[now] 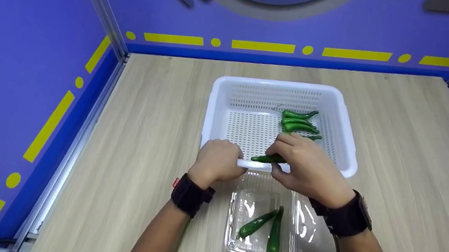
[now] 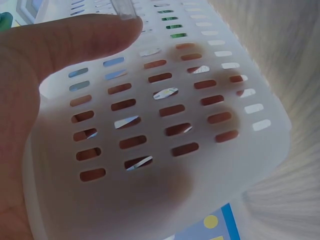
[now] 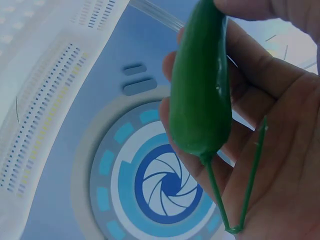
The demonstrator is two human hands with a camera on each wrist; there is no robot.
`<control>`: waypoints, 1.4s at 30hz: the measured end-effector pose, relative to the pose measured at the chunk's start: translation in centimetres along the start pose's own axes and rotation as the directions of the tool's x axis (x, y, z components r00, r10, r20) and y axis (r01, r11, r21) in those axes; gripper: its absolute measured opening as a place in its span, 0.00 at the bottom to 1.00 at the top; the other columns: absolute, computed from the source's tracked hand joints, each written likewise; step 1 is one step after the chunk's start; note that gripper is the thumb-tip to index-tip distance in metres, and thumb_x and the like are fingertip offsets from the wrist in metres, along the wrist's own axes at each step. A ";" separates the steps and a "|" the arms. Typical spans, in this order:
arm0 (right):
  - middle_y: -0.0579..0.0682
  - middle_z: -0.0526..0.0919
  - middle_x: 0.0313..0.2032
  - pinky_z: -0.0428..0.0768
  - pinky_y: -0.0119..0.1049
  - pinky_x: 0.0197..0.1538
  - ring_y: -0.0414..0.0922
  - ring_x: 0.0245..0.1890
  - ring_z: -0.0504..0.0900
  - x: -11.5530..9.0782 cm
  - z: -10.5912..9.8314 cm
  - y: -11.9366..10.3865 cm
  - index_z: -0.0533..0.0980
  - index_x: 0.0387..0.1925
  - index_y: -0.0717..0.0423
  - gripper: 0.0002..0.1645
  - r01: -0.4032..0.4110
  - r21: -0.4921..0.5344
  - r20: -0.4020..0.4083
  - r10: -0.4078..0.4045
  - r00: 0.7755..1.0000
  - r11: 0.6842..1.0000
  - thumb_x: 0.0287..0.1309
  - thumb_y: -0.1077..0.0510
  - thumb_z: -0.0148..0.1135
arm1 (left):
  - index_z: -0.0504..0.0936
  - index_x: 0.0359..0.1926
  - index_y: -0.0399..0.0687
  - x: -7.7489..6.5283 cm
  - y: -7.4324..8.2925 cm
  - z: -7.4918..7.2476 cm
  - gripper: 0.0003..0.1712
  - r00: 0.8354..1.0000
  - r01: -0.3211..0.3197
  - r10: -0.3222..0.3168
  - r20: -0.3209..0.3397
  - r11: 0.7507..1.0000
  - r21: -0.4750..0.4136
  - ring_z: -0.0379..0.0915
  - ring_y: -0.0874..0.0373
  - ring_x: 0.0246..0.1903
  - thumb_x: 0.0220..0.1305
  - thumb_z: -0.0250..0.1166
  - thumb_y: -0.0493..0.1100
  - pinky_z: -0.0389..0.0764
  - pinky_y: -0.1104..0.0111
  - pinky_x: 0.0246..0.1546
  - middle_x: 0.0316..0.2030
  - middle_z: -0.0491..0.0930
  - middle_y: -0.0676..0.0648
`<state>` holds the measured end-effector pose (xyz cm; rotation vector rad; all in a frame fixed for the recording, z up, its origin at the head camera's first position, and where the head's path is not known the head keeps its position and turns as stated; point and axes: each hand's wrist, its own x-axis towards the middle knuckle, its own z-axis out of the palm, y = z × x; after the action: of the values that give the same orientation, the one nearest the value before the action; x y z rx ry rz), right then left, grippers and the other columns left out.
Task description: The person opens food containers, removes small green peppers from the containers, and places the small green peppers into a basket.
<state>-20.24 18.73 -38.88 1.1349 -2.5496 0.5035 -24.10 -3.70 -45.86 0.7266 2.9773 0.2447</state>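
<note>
My left hand [image 1: 219, 160] grips the near rim of a white perforated basket [image 1: 220, 98]. In the left wrist view its thumb lies against the outside of the slotted wall [image 2: 150, 195], and its fingers show darkly through the slots. A green pepper [image 3: 200, 95] is pinched in my right hand [image 1: 310, 169], above the basket's near rim; its thin bent stem hangs toward the palm in the right wrist view. Several green peppers [image 1: 299, 129] lie at the basket's right side. Two more peppers [image 1: 275, 233] rest in a clear plastic box [image 1: 229, 235] below my hands.
The box's clear lid [image 1: 313, 248] lies folded out to its right, partly under my right forearm. Light wood tabletop [image 1: 151, 132] surrounds the basket and box. Blue panels [image 1: 267, 29] with yellow marks stand behind and at both sides.
</note>
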 end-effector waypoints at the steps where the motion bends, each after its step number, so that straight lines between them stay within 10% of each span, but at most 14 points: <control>1: 0.44 0.83 0.37 0.79 0.42 0.44 0.45 0.38 0.81 0.0 0.0 0.1 0.81 0.36 0.51 0.12 -0.006 -0.001 0.003 0.006 1.000 1.000 0.46 0.62 0.72 | 0.72 0.12 0.59 0.0 0.0 0.0 0.19 1.000 -0.001 0.001 -0.003 1.000 0.000 0.71 0.55 0.19 0.55 0.65 0.54 0.68 0.60 0.19 0.15 0.71 0.56; 29: 0.50 0.80 0.33 0.77 0.44 0.39 0.48 0.32 0.77 1.7 -0.5 3.8 0.78 0.35 0.56 0.07 -0.046 -0.044 0.101 0.050 0.994 0.998 0.54 0.66 0.66 | 0.82 0.20 0.56 -0.2 -0.2 -0.1 0.14 0.999 0.007 -0.006 0.043 1.000 -0.010 0.73 0.55 0.20 0.57 0.66 0.55 0.70 0.62 0.22 0.16 0.74 0.55; 42: 0.51 0.82 0.33 0.78 0.44 0.39 0.47 0.31 0.78 2.7 -0.2 7.0 0.80 0.33 0.57 0.03 -0.128 -0.031 0.239 0.132 0.962 0.991 0.58 0.67 0.65 | 0.71 0.13 0.57 -0.1 -0.1 -0.4 0.21 0.998 0.000 0.001 0.068 1.000 -0.014 0.67 0.58 0.19 0.58 0.66 0.55 0.66 0.65 0.21 0.13 0.65 0.57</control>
<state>-27.24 21.41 -38.97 1.0868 -2.8456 0.3974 -24.10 -3.87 -45.44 0.7196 2.9087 0.2352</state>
